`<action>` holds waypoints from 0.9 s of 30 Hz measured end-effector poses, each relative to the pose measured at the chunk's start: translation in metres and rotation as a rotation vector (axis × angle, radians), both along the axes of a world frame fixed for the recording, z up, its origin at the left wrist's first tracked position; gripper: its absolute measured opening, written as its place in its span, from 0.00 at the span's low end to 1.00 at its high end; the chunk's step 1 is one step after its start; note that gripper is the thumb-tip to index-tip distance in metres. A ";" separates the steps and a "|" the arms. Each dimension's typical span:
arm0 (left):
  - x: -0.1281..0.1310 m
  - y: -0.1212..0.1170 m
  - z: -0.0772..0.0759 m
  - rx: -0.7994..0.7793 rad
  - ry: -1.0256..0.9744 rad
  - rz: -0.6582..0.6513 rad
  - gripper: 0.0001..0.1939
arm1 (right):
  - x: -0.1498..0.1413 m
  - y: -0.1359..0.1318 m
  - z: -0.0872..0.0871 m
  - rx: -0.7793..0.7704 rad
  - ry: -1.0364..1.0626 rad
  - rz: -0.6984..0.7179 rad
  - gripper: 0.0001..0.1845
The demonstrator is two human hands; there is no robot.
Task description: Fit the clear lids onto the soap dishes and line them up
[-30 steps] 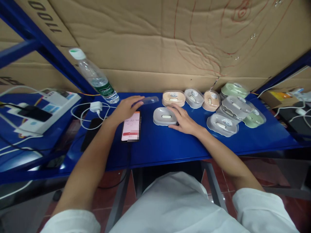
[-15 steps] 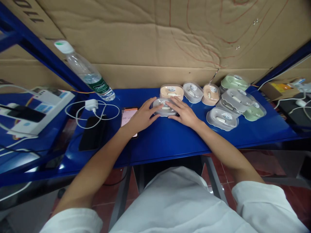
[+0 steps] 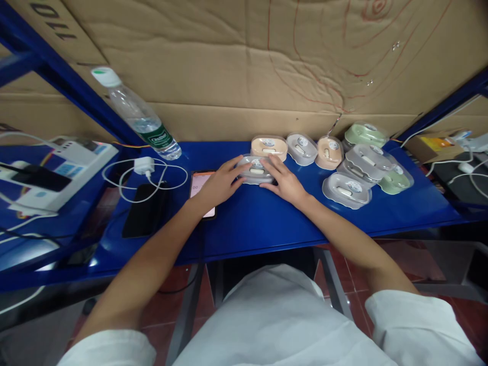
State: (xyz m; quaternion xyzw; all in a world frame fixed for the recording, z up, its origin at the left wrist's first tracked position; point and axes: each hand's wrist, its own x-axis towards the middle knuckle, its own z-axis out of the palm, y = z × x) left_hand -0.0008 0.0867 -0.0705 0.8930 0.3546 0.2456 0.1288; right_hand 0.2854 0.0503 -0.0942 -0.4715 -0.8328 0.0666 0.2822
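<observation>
A grey oval case with a clear lid (image 3: pixel 256 169) lies on the blue shelf (image 3: pixel 267 218) in front of me. My left hand (image 3: pixel 219 184) rests its fingers on the case's left side. Fingers of my right hand (image 3: pixel 284 182) press on the case's right side and lid. Both hands clasp the case between them. A phone with a red and white screen (image 3: pixel 201 189) lies partly under my left hand.
Several more lidded cases, beige (image 3: pixel 268 145), grey (image 3: pixel 345 188) and green (image 3: pixel 365 133), sit at the back right. A water bottle (image 3: pixel 139 117) leans at the back left. A white charger with cable (image 3: pixel 145 166), a black phone (image 3: pixel 142 216) and a power strip (image 3: pixel 57 173) lie left.
My left hand brought a clear lid from the left over the grey case and set it on. Both hands now press on the closed case.
</observation>
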 end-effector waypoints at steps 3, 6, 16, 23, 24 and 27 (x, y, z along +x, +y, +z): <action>0.000 0.000 -0.001 -0.001 0.016 0.013 0.25 | -0.006 -0.003 0.000 0.008 -0.043 -0.048 0.42; 0.000 0.000 0.002 0.006 0.029 0.020 0.25 | -0.006 -0.002 0.003 0.024 -0.056 -0.037 0.41; -0.001 -0.010 0.020 -0.015 -0.005 -0.064 0.33 | 0.014 -0.006 0.033 -0.050 0.019 0.190 0.41; -0.005 -0.003 0.026 -0.181 -0.112 -0.050 0.32 | 0.010 -0.004 0.030 -0.079 0.081 0.161 0.48; -0.008 0.001 0.027 -0.161 -0.136 -0.028 0.31 | 0.010 -0.003 0.029 -0.065 0.082 0.132 0.51; -0.020 0.016 0.023 -0.026 -0.170 0.132 0.26 | 0.010 -0.003 0.026 -0.024 0.051 0.061 0.51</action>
